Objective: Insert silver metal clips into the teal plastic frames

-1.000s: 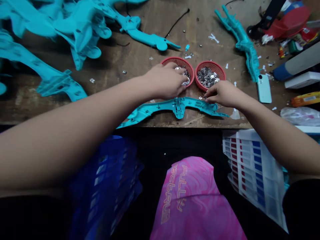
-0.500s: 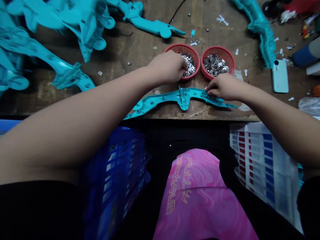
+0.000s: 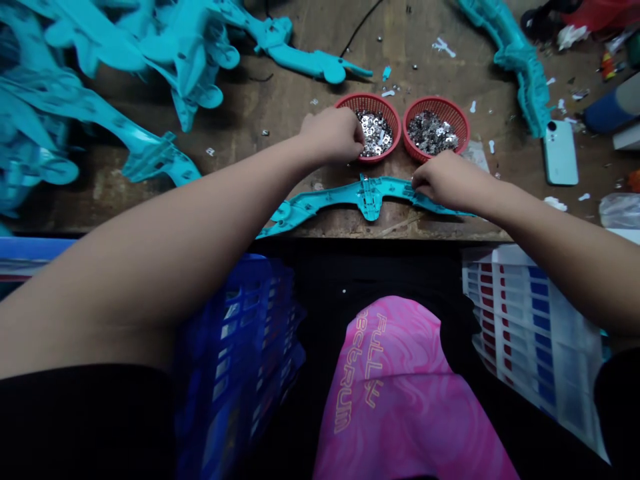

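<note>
The left hand [image 3: 331, 137] curls over the rim of a red plastic basket [image 3: 373, 100], its grip on the small metal pieces [image 3: 376, 137] hidden; the right hand [image 3: 450, 180] rests on a turquoise moulded plastic frame [image 3: 367, 199] beneath it, grip unclear.

A long, bent, blue-green plastic piece [image 3: 367, 199] is laid flat, just below the baskets; it is shaped like a wide bow, and a small ribbed block is set at its middle. Two small, round, red mesh baskets [image 3: 369, 100] [image 3: 436, 103] are placed side by side, almost touching; both are filled with tiny, shiny metal bits [image 3: 430, 132]. The bits in the left basket are seen as brighter; the bits in the right basket are seen as darker and greyer.
</note>
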`<state>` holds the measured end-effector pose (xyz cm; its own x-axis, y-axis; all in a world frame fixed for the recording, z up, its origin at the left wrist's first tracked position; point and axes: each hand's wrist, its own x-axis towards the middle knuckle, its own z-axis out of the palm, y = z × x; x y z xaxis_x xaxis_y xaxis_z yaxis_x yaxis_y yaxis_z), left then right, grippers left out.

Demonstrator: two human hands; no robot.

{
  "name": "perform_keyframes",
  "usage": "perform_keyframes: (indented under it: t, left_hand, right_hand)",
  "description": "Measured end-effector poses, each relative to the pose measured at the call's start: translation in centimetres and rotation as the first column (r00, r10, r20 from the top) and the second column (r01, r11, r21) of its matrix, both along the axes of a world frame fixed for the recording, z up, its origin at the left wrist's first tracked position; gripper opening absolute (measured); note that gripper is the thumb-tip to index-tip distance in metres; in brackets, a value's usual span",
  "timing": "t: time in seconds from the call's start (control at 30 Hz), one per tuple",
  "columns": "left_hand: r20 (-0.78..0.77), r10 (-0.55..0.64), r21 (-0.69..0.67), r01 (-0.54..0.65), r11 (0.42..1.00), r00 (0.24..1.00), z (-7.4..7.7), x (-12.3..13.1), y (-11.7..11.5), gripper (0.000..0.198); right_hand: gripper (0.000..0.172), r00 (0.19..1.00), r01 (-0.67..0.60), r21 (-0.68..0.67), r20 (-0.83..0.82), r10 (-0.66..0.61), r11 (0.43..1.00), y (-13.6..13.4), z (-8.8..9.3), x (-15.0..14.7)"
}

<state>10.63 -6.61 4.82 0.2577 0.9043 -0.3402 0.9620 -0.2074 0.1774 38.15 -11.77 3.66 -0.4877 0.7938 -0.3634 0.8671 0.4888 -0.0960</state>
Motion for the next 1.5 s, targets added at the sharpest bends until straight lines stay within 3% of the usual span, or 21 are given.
perform_keyframes:
  t: [0.3, 0.53, 0.73, 0.9, 0.97, 1.03, 1.1, 1.13, 1.2, 1.3, 1.5]
  left_hand:
    - [0.047, -0.021, 0.035, 0.02, 0.999, 0.999, -0.8, 0.0, 0.1, 0.051]
    - [0.159, 0.034, 0.148, -0.058, 0.987, 0.987, 0.2, 0.4, 0.0, 0.042]
    - [0.264, 0.016, 0.143, -0.055, 0.988, 0.964, 0.8, -0.2, 0.0, 0.034]
    - [0.293, -0.025, 0.165, -0.024, 0.986, 0.956, 0.2, -0.2, 0.4, 0.043]
    - [0.434, -0.044, 0.144, -0.021, 0.989, 0.9, 0.0, 0.0, 0.4, 0.038]
    - [0.624, -0.046, 0.078, -0.004, 0.997, 0.78, -0.1, 0.4, 0.1, 0.031]
    - [0.739, -0.033, 0.022, 0.024, 0.999, 0.673, 0.1, 0.9, -0.5, 0.029]
    - [0.749, -0.034, 0.011, 0.039, 0.999, 0.662, 0.3, 1.3, -0.9, 0.033]
    - [0.69, -0.047, 0.022, 0.044, 0.999, 0.722, 0.8, 2.0, -1.8, 0.047]
    - [0.525, -0.099, 0.075, 0.069, 0.995, 0.845, 1.3, 3.1, -2.7, 0.065]
    - [0.501, -0.124, 0.11, 0.08, 0.991, 0.856, 1.5, 3.4, -3.7, 0.07]
  right_hand:
    - [0.043, 0.997, 0.004, -0.008, -0.071, -0.005, 1.0, 0.9, -0.5, 0.8]
    - [0.035, 0.99, 0.054, -0.004, -0.134, -0.054, 0.999, 1.4, -0.4, 1.5]
    - [0.031, 0.992, 0.03, -0.062, -0.122, -0.038, 0.998, 1.6, -0.8, 1.4]
    - [0.03, 0.995, 0.011, -0.078, -0.099, -0.018, 0.997, 1.4, -0.3, 1.0]
    - [0.034, 0.991, 0.039, -0.048, -0.13, -0.045, 0.998, 1.2, 0.5, 0.8]
    - [0.039, 0.962, 0.144, 0.012, -0.235, -0.138, 0.989, 0.9, 1.5, 0.5]
    - [0.043, 0.877, 0.282, 0.033, -0.413, -0.244, 0.959, 0.6, 2.6, 0.1]
    - [0.044, 0.825, 0.329, 0.02, -0.493, -0.277, 0.944, 0.4, 3.1, -0.1]
    - [0.045, 0.755, 0.359, -0.01, -0.585, -0.296, 0.933, 0.1, 3.7, -0.5]
    - [0.043, 0.751, 0.331, 0.003, -0.606, -0.262, 0.943, -0.2, 3.9, -0.8]
    - [0.053, 0.863, 0.278, 0.067, -0.456, -0.218, 0.958, -0.3, 4.0, -0.7]
